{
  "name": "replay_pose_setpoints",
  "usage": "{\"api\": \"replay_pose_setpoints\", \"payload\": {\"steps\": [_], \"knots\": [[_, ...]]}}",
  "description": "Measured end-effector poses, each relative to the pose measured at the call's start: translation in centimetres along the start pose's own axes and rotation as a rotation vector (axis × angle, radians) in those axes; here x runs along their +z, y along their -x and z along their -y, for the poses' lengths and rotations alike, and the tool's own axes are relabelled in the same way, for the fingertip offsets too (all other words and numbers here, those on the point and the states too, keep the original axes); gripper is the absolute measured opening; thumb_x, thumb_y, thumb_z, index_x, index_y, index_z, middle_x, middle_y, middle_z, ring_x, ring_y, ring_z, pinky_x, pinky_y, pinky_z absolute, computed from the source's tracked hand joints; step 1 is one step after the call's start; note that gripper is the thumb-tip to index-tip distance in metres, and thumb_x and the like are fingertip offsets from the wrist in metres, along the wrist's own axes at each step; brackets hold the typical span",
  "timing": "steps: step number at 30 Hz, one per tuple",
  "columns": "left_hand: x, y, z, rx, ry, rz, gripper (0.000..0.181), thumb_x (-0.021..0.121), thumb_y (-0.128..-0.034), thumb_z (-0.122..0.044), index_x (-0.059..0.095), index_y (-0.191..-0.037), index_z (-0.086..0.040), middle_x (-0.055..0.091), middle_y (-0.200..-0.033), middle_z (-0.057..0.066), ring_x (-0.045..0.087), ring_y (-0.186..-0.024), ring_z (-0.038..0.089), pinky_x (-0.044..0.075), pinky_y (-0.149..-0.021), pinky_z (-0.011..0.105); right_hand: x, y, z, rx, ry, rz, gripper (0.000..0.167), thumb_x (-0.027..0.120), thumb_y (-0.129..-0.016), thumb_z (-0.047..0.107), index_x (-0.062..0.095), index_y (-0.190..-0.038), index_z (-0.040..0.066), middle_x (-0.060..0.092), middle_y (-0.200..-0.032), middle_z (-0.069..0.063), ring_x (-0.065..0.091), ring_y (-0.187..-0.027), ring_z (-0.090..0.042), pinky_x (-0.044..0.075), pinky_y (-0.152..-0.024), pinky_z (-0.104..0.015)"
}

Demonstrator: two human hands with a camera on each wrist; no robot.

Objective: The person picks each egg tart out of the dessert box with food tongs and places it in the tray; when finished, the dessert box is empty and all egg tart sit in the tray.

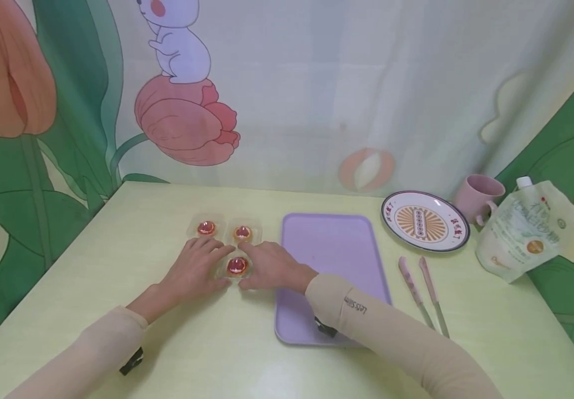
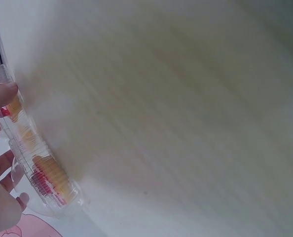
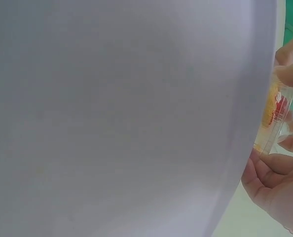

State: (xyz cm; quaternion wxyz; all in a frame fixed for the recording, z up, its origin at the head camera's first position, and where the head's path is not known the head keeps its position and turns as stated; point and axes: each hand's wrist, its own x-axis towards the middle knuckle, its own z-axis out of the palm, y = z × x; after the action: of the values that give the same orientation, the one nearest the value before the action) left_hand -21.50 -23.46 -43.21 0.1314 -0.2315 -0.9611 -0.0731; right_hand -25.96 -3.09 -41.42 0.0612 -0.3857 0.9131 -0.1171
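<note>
A clear plastic container (image 1: 256, 224) holds small tarts with red tops, in domed compartments. Three tarts show in the head view: one at the back left (image 1: 206, 227), one at the back right (image 1: 242, 233) and one at the front right (image 1: 237, 266); the front-left part lies hidden under my left hand (image 1: 194, 269). That hand grips the container's left side, thumb at the near edge. My right hand (image 1: 272, 265) holds the right side, thumb near and fingers beyond. The left wrist view shows the container (image 2: 23, 140) edge-on, with a tart (image 2: 50, 180) inside.
Right of the container lies a purple tray (image 1: 326, 238), under my right forearm. Farther right are a patterned plate (image 1: 425, 221), a pink mug (image 1: 477, 197), a spouted pouch (image 1: 526, 233) and two pink-handled utensils (image 1: 411, 280), their ends partly hidden. A printed curtain (image 1: 306, 100) hangs behind the table.
</note>
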Motion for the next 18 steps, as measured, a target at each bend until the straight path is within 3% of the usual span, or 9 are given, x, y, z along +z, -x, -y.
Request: {"api": "replay_pose_setpoints", "payload": {"steps": [7,18], "knots": [[-0.11,-0.01,-0.11,-0.004,-0.009,-0.004,0.069,0.089,-0.0715,-0.038,0.063,-0.131,-0.014,0.066,-0.117,0.01,0.055,-0.12,0.034,0.034,-0.108,0.061,0.06,-0.16,-0.32,-0.018,0.015,-0.009,0.076,0.075,-0.079,0.046,0.051,-0.143,0.012,0.057,-0.066,0.006,0.051,-0.063,-0.012,0.041,-0.058,-0.024],[-0.05,-0.06,-0.15,-0.02,-0.002,0.006,0.069,0.088,-0.0723,-0.037,0.062,-0.132,-0.015,0.066,-0.118,0.011,0.056,-0.12,0.034,0.032,-0.109,0.062,-0.02,-0.33,-0.62,-0.032,0.018,-0.027,0.072,0.07,-0.078,0.048,0.056,-0.139,0.013,0.047,-0.059,0.007,0.043,-0.054,-0.01,0.034,-0.05,-0.024]]}}
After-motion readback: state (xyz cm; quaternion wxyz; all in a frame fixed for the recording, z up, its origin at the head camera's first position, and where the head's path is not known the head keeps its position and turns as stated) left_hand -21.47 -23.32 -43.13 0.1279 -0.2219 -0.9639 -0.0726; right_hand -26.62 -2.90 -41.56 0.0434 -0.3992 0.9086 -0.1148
